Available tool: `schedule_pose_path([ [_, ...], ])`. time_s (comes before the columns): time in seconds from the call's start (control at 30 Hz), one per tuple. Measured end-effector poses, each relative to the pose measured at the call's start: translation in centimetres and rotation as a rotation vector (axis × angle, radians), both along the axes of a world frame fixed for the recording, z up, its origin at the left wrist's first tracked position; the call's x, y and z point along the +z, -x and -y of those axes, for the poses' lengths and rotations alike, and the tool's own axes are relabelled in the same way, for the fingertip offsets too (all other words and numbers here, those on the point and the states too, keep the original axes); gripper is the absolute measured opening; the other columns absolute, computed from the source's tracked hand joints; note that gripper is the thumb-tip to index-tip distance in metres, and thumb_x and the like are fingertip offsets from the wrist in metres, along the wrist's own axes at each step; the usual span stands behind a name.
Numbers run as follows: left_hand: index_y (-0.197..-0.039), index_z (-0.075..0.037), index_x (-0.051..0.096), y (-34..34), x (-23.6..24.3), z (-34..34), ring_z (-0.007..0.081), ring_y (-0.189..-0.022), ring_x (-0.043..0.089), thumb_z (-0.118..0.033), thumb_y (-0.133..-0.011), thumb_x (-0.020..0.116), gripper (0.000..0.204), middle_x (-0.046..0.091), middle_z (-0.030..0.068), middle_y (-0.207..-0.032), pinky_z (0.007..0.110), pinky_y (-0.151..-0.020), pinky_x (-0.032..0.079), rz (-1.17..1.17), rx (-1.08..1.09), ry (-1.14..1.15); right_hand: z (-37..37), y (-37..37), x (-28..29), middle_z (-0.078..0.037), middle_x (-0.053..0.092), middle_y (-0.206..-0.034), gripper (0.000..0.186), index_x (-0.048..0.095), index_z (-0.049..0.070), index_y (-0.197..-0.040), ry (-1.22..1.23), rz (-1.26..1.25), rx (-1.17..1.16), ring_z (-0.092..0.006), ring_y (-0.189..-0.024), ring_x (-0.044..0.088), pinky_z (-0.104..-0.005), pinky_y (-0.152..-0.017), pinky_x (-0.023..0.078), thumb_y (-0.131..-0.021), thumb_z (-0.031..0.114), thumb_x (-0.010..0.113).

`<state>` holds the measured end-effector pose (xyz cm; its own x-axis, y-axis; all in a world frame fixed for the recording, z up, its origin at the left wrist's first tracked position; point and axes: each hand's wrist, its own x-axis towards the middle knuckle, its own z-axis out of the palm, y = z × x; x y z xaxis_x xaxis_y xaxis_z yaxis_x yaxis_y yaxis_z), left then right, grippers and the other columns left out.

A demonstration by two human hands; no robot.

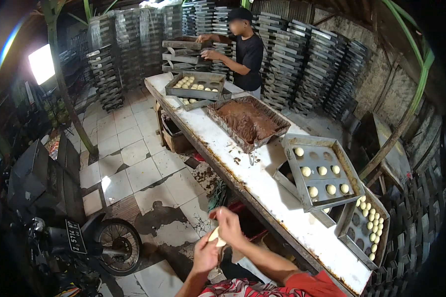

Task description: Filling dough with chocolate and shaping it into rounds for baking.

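Observation:
In front of my body, off the near edge of the table, a pale flattened piece of dough (216,238) sits between my two hands. My left hand (206,253) holds it from below with the fingers wrapped round. Over its upper side, my right hand (228,226) is closed with curled fingers against the dough. Part of the piece is hidden by the fingers. On the table to the right, a metal tray (324,143) carries several round dough balls (322,171) in rows. A lower tray (351,242) beside it holds many more balls packed along one side.
A long white table (262,183) runs diagonally. On it stands a pan of brown filling (245,121), with another ball-filled tray (195,84) farther off. A co-worker (250,49) handles stacked trays (183,54) at the far end. A motorcycle (79,247) stands lower left.

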<state>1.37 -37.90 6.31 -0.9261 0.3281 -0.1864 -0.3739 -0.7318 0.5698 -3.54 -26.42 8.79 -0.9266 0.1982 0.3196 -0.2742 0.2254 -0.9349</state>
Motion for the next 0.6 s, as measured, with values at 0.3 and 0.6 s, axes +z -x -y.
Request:
schedule_pose_path([
  [0.3, -0.120, 0.003, 0.046, 14.9, -3.2, 0.2, 0.0320, -0.114, 0.051, -0.006, -0.087, 0.046, 0.034, 0.054, 0.0177, -0.118, 0.045, -0.100, 0.040, 0.121, -0.130, -0.134, -18.2, 21.2, -7.5, -0.017, 0.060, -0.082, 0.019, 0.052, -0.002, -0.099, -0.119, -0.030, -0.741, -0.0295, -0.075, 0.058, -0.0368, -0.068, 0.046, -0.087, 0.013, 0.051],
  [0.6, -0.121, -0.003, 0.047, 27.0, -3.5, -12.4, 0.0172, -0.096, 0.057, -0.001, -0.083, 0.060, 0.040, 0.057, 0.0083, -0.104, 0.027, -0.079, 0.048, -0.001, -0.275, 0.401, -17.5, 23.8, -5.7, -0.013, 0.056, -0.076, 0.009, 0.049, -0.002, -0.093, -0.095, 0.061, -0.827, -0.0237, -0.069, 0.056, -0.0351, -0.066, 0.045, -0.087, 0.004, 0.052],
])
